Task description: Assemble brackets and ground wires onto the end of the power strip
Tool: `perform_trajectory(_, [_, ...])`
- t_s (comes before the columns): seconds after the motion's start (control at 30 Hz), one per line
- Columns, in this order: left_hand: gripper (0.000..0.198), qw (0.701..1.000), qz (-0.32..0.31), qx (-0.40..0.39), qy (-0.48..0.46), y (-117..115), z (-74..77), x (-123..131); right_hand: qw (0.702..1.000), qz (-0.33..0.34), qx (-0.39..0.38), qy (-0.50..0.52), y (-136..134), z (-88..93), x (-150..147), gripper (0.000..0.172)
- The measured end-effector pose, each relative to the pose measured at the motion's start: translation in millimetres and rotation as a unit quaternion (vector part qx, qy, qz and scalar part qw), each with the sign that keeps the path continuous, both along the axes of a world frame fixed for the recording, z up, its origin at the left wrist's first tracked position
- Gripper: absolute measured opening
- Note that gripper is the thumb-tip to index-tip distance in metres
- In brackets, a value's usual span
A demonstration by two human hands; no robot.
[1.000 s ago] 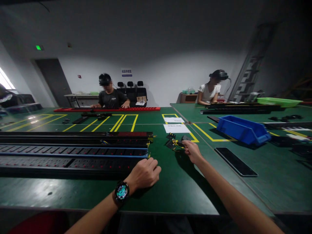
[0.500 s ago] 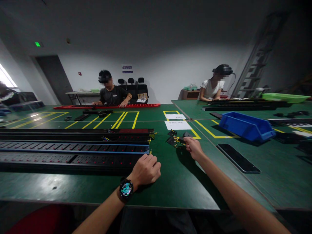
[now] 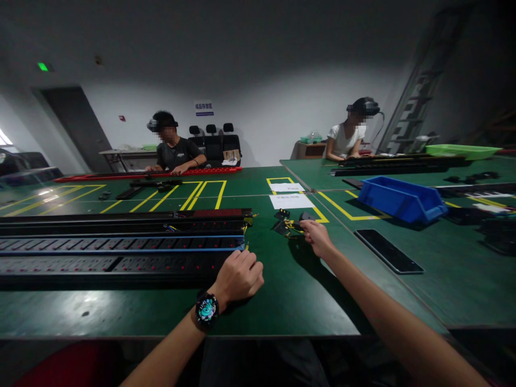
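My left hand is closed, knuckles up, at the right end of the nearest long black power strip. Its fingertips are hidden, so I cannot see what they hold. Farther right, my right hand pinches a small black part just above the table. Beside that part lies a little heap of black pieces with yellow wires; whether they are joined to it I cannot tell. Behind the nearest strip lies a power strip with blue edges, and more black strips lie beyond.
A blue bin and a dark phone lie to the right on the green table. White paper labels lie ahead. Across the table, one co-worker handles a long red strip; another sits by dark strips.
The view has shifted slightly. Across the table, the co-worker at the left has turned their head and the red strip has slid left. My hands hold nearly the same pose.
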State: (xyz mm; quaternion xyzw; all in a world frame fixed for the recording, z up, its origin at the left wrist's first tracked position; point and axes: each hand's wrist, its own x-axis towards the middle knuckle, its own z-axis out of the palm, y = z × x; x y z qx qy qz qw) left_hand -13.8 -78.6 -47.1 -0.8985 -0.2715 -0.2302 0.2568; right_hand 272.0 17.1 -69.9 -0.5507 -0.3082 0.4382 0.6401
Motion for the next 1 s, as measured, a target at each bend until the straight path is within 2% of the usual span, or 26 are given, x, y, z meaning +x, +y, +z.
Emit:
perform_trajectory(0.33, [0.016,1.0,0.002,-0.001,0.01,1.5,-0.8,0.4,1.0,-0.009,-0.022,-0.017,-4.3,8.1,-4.1,0.01])
perform_trajectory(0.73, [0.017,1.0,-0.008,0.012,0.004,-0.5,4.1,-0.1,1.0,0.005,-0.009,-0.017,-1.9,4.1,-3.1,0.007])
perform_trajectory(1.0, [0.019,0.998,-0.009,0.039,-0.042,-0.5,8.4,-4.6,0.998,-0.036,-0.016,-0.049,7.3,5.6,25.3,0.008])
